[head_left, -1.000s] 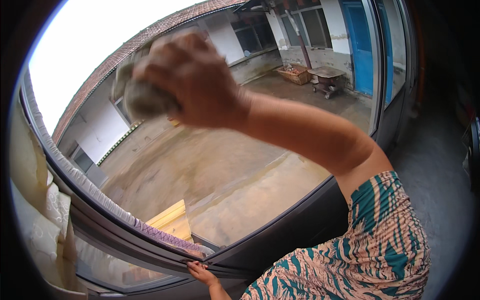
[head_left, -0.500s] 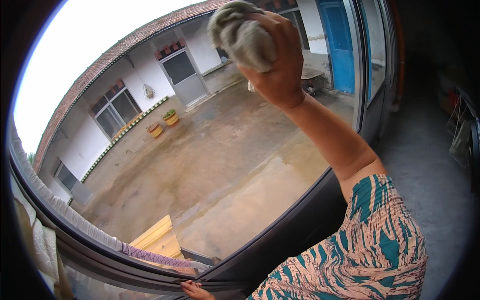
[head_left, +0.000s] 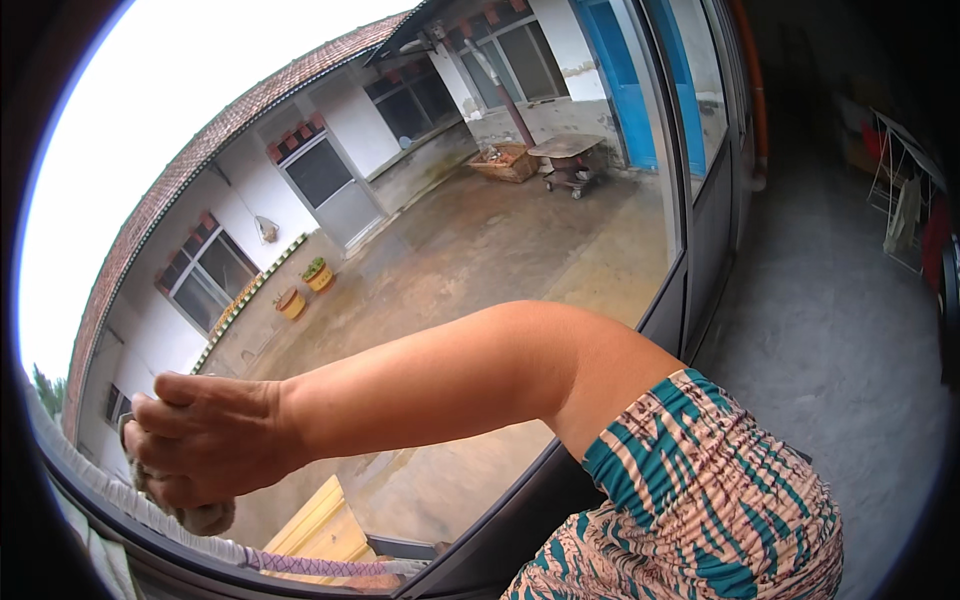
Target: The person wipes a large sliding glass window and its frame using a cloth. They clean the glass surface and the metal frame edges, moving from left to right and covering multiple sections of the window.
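Observation:
My right hand (head_left: 210, 435) is closed round a bunched grey-green cloth (head_left: 207, 518), mostly hidden behind the fingers. The arm reaches across to the left side of a large window, with the hand by the glass near its lower left edge. Whether the cloth touches the pane I cannot tell. Below it runs the dark window frame (head_left: 510, 505), with a pale wrapped roll (head_left: 225, 549) along the sill. My left hand does not show.
Through the glass lie a wet courtyard, two yellow plant pots (head_left: 290, 303), a wicker basket (head_left: 505, 162), a small wheeled table (head_left: 567, 147) and a yellow corrugated panel (head_left: 315, 530). Indoors at right, a drying rack (head_left: 900, 195) stands on the grey floor (head_left: 810, 340).
My right hand has swept from high on the window down to its lower left, still gripping the cloth. The left hand, earlier at the bottom frame, has gone from view. The view has shifted right.

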A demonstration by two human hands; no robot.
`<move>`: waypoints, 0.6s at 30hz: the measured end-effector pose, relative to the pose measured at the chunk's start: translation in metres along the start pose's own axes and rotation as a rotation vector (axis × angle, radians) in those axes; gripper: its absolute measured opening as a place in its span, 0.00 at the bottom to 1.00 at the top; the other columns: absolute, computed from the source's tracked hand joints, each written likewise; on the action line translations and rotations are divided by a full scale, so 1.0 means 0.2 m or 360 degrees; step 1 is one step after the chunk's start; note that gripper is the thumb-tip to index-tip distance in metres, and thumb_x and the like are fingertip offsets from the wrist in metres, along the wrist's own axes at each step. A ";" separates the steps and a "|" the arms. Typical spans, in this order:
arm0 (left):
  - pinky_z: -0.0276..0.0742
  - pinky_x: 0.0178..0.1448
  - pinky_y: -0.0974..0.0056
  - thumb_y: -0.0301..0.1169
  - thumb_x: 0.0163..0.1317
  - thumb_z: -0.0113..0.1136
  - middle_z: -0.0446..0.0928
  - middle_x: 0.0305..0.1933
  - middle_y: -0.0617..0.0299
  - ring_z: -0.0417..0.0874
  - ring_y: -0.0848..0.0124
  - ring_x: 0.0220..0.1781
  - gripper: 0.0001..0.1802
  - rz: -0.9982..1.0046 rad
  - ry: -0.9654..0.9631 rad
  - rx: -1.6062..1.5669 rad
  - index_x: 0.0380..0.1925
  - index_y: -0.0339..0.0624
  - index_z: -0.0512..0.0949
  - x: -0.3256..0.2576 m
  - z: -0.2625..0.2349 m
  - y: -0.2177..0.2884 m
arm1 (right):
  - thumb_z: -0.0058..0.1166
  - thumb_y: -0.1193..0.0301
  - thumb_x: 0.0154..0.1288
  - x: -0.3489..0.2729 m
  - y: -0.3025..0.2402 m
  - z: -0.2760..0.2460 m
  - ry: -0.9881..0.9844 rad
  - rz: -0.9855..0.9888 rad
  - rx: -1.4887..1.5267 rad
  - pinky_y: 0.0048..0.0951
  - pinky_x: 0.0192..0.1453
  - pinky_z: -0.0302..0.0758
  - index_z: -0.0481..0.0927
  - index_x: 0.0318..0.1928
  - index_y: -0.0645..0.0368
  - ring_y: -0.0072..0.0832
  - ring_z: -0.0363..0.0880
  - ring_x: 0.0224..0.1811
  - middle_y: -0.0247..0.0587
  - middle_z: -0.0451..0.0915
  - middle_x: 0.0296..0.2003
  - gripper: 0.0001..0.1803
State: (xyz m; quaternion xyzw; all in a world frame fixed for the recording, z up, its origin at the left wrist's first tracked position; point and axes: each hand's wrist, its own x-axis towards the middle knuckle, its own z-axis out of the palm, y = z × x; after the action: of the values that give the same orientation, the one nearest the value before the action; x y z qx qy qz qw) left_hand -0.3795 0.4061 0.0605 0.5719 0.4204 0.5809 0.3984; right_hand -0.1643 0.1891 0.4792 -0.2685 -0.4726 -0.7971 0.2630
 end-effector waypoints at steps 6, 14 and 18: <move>0.77 0.42 0.58 0.45 0.72 0.52 0.77 0.39 0.49 0.77 0.60 0.37 0.22 -0.0111 0.0181 0.0160 0.43 0.32 0.74 0.03 0.04 -0.04 | 0.64 0.54 0.53 -0.01 0.51 -0.28 -0.0175 0.0110 -0.0348 0.40 0.41 0.68 0.80 0.38 0.40 0.34 0.71 0.41 0.36 0.74 0.38 0.13; 0.77 0.48 0.55 0.48 0.67 0.58 0.77 0.46 0.45 0.78 0.56 0.43 0.27 -0.0343 0.0445 0.0352 0.50 0.33 0.71 0.05 0.08 -0.14 | 0.72 0.64 0.46 -0.20 1.36 -0.96 -0.0152 0.0106 -0.0731 0.40 0.44 0.66 0.79 0.46 0.44 0.34 0.74 0.42 0.36 0.76 0.39 0.24; 0.77 0.50 0.53 0.49 0.65 0.61 0.76 0.49 0.43 0.79 0.54 0.46 0.31 -0.0451 0.0535 0.0431 0.54 0.33 0.69 0.08 0.07 -0.20 | 0.59 0.71 0.54 -0.31 1.55 -1.31 -0.0363 0.0425 -0.0835 0.46 0.46 0.70 0.75 0.50 0.54 0.48 0.75 0.42 0.46 0.75 0.40 0.20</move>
State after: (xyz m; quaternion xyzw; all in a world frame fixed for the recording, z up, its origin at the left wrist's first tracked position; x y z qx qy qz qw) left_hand -0.3668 0.4343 0.0272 0.4509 0.6306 0.5446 0.3199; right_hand 0.0416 -0.1628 0.5191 -0.4746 -0.2378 -0.8150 0.2324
